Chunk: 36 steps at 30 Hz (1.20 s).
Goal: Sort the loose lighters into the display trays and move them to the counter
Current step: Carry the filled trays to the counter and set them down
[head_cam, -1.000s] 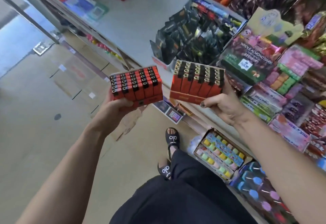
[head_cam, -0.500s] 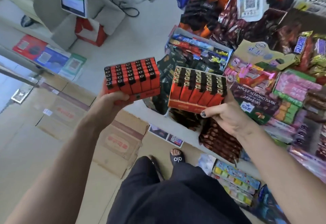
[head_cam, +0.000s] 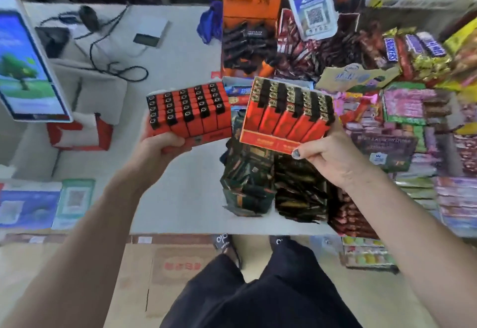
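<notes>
Two red display trays full of orange lighters are held up over the white counter [head_cam: 185, 188]. My left hand [head_cam: 161, 148] grips the left tray [head_cam: 191, 114] by its near left corner; its lighters have black tops. My right hand [head_cam: 327, 154] grips the right tray [head_cam: 286, 113] at its near right corner, thumb on the front lip; these lighters have gold and black tops. The trays are side by side, nearly touching, both above the counter and not resting on it.
A screen [head_cam: 25, 69] on a stand, cables and a small white device [head_cam: 151, 31] occupy the counter's left and back. Boxes of dark packets [head_cam: 273, 185] sit under the right tray. Snack and chocolate racks [head_cam: 413, 111] fill the right. Cardboard lies on the floor below.
The view has swung up and forward from the floor to the counter. Both trays have come over the counter top, still held in the same grips.
</notes>
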Motion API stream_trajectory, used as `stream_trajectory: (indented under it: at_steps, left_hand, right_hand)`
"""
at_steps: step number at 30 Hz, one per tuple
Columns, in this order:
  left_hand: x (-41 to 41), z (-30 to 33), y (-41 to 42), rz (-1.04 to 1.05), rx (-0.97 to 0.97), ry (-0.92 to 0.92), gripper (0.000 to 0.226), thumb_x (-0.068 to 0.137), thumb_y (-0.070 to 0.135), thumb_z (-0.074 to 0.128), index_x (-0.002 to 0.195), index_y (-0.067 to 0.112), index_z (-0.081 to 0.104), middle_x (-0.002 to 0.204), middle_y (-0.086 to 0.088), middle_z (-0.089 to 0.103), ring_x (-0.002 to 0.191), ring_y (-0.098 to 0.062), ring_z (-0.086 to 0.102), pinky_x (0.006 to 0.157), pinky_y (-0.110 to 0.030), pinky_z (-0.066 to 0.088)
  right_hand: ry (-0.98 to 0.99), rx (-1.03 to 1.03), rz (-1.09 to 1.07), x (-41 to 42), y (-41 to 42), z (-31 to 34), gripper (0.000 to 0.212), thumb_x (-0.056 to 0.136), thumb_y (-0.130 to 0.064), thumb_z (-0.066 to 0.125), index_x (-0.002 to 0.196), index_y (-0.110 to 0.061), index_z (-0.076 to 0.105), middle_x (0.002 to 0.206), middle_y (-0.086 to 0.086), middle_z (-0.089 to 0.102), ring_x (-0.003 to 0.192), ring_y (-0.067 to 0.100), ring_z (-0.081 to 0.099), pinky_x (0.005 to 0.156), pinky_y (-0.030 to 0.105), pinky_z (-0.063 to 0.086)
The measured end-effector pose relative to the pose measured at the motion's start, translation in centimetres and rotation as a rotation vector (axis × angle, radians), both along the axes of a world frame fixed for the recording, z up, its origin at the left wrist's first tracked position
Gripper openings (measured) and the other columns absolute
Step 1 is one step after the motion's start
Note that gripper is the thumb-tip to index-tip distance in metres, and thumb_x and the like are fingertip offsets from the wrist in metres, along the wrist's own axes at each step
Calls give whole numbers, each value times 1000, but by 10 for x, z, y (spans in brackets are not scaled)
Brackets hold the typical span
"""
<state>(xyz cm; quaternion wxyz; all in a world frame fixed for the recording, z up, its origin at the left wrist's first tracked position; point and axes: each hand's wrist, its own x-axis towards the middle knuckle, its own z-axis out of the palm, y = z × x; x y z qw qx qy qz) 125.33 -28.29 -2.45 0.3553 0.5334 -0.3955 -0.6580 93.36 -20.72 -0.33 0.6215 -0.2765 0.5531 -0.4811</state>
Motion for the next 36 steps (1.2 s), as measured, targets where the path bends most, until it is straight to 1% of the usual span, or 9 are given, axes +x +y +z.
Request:
stream_trajectory:
  at_steps: [5, 8, 10, 17, 21, 24, 28, 31, 36]
  left_hand:
    - [-19, 18, -53, -128, -66, -17, 61, 86, -22, 41, 121, 26, 52, 98, 8, 75, 91, -14, 74, 76, -31, 62]
    - [-36, 29, -82, -177, -91, 6, 60, 80, -14, 50, 133, 14, 51, 102, 5, 76, 92, -16, 75, 78, -32, 62]
    - [-52, 38, -100, -207, -93, 25, 75, 70, -5, 56, 143, 5, 45, 104, 2, 75, 92, -18, 76, 77, -31, 61]
    - [-109, 65, -165, -247, -175, 54, 60, 78, -12, 51, 135, 7, 50, 95, 3, 76, 85, -17, 76, 72, -29, 60]
    - [-135, 76, -208, -275, -209, 50, 73, 73, -8, 55, 144, 0, 39, 111, -2, 73, 97, -20, 75, 75, -32, 61]
    - [-152, 81, -237, -280, -239, 36, 63, 78, -14, 51, 135, 11, 43, 108, 4, 75, 100, -19, 75, 75, -33, 61]
    - [-168, 82, -269, -302, -257, 20, 72, 75, -14, 54, 142, 10, 42, 111, 0, 74, 104, -22, 74, 79, -36, 61]
    - [-178, 82, -291, -323, -258, 8, 73, 81, -19, 49, 148, 8, 38, 116, -2, 73, 107, -24, 74, 79, -36, 61]
    - [-189, 79, -329, -326, -252, -10, 72, 79, -14, 53, 144, 16, 42, 134, -8, 68, 116, -30, 71, 82, -37, 61]
  right_hand:
    - [86, -18, -79, -17, -23, 21, 70, 66, 37, 53, 110, -17, 52, 84, 5, 67, 85, 23, 71, 71, 37, 58]
    - [104, -11, -144, -34, -38, 33, 68, 68, 37, 52, 114, -14, 49, 91, 11, 65, 85, 24, 71, 66, 31, 59]
    - [106, -27, -205, -48, -50, 38, 71, 68, 38, 50, 110, -19, 52, 89, 8, 66, 87, 24, 71, 73, 37, 59]
    - [119, -105, -335, -108, -104, 57, 73, 65, 39, 42, 101, -24, 52, 74, -4, 71, 79, 18, 74, 70, 38, 59]
    - [158, -137, -368, -145, -143, 67, 79, 57, 36, 49, 112, -21, 52, 100, 11, 71, 108, 38, 71, 85, 52, 56]
    - [194, -151, -381, -169, -174, 71, 90, 49, 32, 52, 120, -22, 51, 121, 22, 65, 118, 42, 66, 95, 63, 50]
    - [269, -139, -376, -190, -209, 72, 101, 43, 28, 54, 130, -22, 49, 115, 20, 64, 115, 40, 67, 79, 50, 52]
    - [323, -118, -355, -201, -233, 70, 100, 46, 31, 51, 127, -28, 53, 106, 8, 67, 110, 34, 69, 73, 41, 55]
    - [344, -97, -344, -213, -269, 65, 110, 53, 35, 49, 140, -32, 51, 122, 8, 69, 114, 29, 69, 71, 38, 59]
